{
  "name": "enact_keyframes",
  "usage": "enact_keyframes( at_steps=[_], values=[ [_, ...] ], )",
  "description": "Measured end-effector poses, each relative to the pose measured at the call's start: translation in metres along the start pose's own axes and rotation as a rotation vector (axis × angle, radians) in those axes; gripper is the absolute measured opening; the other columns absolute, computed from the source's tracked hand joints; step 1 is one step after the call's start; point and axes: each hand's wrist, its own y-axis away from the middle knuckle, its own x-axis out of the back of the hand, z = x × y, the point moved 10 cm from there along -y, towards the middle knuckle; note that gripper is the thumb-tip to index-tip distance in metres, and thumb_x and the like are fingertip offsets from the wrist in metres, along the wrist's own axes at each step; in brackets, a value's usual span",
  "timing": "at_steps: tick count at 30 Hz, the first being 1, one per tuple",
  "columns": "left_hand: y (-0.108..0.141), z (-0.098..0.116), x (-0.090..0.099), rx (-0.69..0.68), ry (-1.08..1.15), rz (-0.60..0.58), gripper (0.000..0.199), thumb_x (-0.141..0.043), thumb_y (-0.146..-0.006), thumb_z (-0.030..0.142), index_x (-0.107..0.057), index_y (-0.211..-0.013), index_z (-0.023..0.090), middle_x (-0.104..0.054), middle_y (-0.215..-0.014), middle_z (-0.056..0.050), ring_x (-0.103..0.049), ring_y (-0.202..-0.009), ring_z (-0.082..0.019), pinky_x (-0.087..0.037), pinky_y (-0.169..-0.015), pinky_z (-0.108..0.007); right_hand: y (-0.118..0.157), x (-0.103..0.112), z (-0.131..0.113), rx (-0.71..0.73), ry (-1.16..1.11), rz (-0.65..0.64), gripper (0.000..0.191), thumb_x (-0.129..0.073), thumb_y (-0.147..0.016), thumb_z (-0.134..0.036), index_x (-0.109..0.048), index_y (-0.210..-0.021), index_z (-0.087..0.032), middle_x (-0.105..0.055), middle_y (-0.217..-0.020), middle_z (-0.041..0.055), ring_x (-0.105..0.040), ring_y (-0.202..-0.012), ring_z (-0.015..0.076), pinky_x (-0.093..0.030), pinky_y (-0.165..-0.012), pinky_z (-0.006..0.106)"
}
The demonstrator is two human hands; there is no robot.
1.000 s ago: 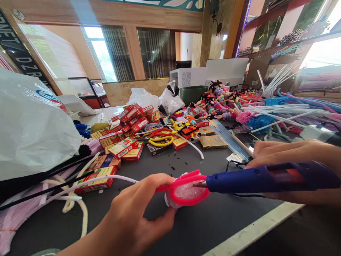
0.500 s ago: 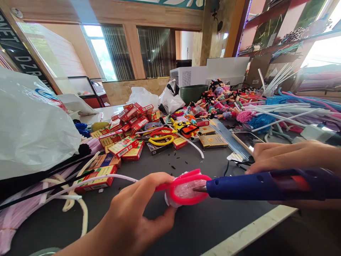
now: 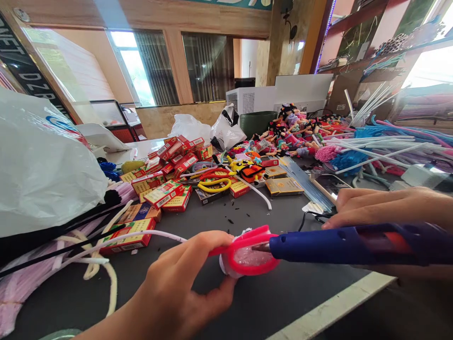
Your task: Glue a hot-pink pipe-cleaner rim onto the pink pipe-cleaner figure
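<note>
My left hand (image 3: 180, 278) grips a pink fuzzy pipe-cleaner loop (image 3: 247, 264) at the bottom middle of the view. The loop is filled with a clear, glittery layer, and a white pipe cleaner (image 3: 141, 237) runs leftward from it past my hand. My right hand (image 3: 385, 208) is shut around a blue hot glue gun (image 3: 354, 246). The gun's metal nozzle (image 3: 261, 247) reaches over the loop's edge and touches or nearly touches the clear layer. The gun's barrel hides part of my right hand.
A dark worktable (image 3: 283, 302) with a white edge holds red and yellow cartons (image 3: 163, 194), small dolls (image 3: 293, 132), and white and blue pipe cleaners (image 3: 382, 151). A white plastic bag (image 3: 42, 165) bulges at the left. A phone (image 3: 329, 186) lies beyond my right hand.
The glue gun's nozzle has shifted slightly left over the pink loop. The loop has tilted a little, and the whole view has shifted slightly.
</note>
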Motion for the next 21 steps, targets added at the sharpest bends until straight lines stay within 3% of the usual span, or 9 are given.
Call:
enact_keyframes(
  at_steps=[8, 15, 21],
  values=[
    [0.0036, -0.0013, 0.0051, 0.009, -0.004, 0.043, 0.026, -0.057, -0.085, 0.022, -0.056, -0.111, 0.026, -0.072, -0.097, 0.005, -0.07, -0.077, -0.009, -0.053, -0.084, -0.011, -0.0015, -0.0022, -0.0044, 0.012, -0.011, -0.021, 0.014, -0.061, -0.089, -0.049, -0.07, -0.096, -0.041, -0.07, -0.067, -0.0027, -0.062, -0.058, 0.0163, -0.047, -0.053, 0.029],
    [-0.0023, 0.001, 0.0027, -0.001, 0.019, 0.022, 0.026, -0.057, -0.085, 0.019, -0.056, -0.11, 0.025, -0.073, -0.097, 0.006, -0.071, -0.079, -0.007, -0.051, -0.085, -0.008, -0.0005, -0.0036, -0.0028, -0.016, -0.1, -0.061, 0.025, -0.054, -0.091, -0.056, -0.072, -0.092, -0.039, -0.066, -0.06, -0.0011, -0.056, -0.051, 0.0148, -0.045, -0.049, 0.029],
    [-0.002, -0.0003, 0.0012, -0.001, 0.025, 0.033, 0.025, -0.057, -0.085, 0.02, -0.057, -0.11, 0.025, -0.073, -0.097, 0.006, -0.071, -0.077, -0.007, -0.051, -0.083, -0.008, -0.0008, 0.0036, -0.0009, 0.003, -0.035, -0.001, 0.021, -0.059, -0.087, -0.057, -0.071, -0.098, -0.043, -0.072, -0.068, 0.0009, -0.065, -0.062, 0.02, -0.049, -0.052, 0.031]
  ],
)
